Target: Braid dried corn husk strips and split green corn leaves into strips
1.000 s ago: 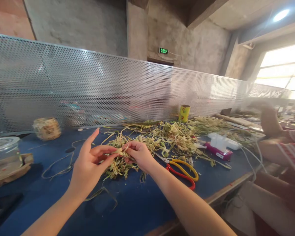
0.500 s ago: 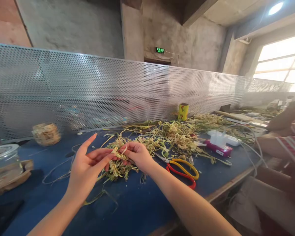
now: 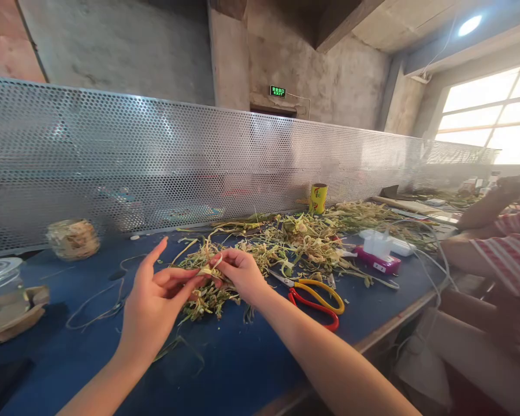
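Between the fingertips of both hands is a pale, dried plant strip [image 3: 207, 270], one end of it curling up by the right fingers. My left hand [image 3: 158, 289] pinches it from the left, thumb against the fingers, with the index finger raised clear. From the right, my right hand [image 3: 238, 274] pinches the same strip between thumb and fingers. Just beneath and behind the hands lies a heap of dried plant stalks [image 3: 305, 237], yellowish and green. Scissors [image 3: 314, 297] with one yellow and one red handle rest on the blue table right of my right hand.
A yellow can [image 3: 318, 199] stands behind the heap by a perforated metal screen [image 3: 190, 150]. Glass jars [image 3: 73, 240] are at the left, with thin string [image 3: 106, 309] nearby. A purple power strip [image 3: 378, 260] with cables sits right. Another person's arm [image 3: 463, 248] is at far right.
The view has turned slightly to the right. Both hands stay together at the plant strip, with only small finger movements; the strip's pale end now curls up more by the right fingers.
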The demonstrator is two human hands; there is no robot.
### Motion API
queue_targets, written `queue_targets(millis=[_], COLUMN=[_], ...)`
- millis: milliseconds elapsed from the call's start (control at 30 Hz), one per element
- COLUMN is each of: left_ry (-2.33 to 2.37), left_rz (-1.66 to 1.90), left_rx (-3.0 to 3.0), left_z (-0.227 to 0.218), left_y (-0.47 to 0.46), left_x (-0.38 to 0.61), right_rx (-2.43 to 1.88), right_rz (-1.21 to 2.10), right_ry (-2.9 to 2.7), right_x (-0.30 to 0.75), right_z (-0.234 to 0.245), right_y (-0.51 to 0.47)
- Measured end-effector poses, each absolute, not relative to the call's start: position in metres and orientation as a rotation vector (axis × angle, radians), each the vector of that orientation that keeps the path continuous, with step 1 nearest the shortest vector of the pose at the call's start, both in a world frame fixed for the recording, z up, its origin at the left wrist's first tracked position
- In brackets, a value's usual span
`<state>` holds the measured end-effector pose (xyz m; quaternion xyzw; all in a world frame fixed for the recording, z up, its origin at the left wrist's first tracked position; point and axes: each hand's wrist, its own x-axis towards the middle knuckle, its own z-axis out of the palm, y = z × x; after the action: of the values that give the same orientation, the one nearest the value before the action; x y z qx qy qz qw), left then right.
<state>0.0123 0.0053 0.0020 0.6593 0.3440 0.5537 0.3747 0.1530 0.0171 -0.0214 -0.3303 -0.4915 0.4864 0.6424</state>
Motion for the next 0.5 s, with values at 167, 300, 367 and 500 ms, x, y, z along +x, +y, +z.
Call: queue_targets(millis=[167, 300, 367, 500], left_ry=[0.908, 0.967, 0.991, 0.91], left_rz=[1.354, 1.32, 1.303, 1.237], left_rx=[1.634, 1.645, 1.626, 1.432], left_z=[-0.0039, 0.0003, 0.0025, 0.0016], left_y=[0.0103, 0.009, 0.0087, 0.0112], left_x=[0.0123, 0.0096, 0.0089, 0.0099], right_rx=[-0.834, -0.81, -0.82, -0.832], right_rz=[0.941, 0.967, 0.921, 0.882], right_ry=[-1.161, -1.275, -1.318, -1.353], right_x=[0.1542, 0.1535, 0.1533, 0.1535], right_z=[-0.0223, -0.0241, -0.024, -0.0207], right_y=[0.0204, 0.0185, 0.0167, 0.0129])
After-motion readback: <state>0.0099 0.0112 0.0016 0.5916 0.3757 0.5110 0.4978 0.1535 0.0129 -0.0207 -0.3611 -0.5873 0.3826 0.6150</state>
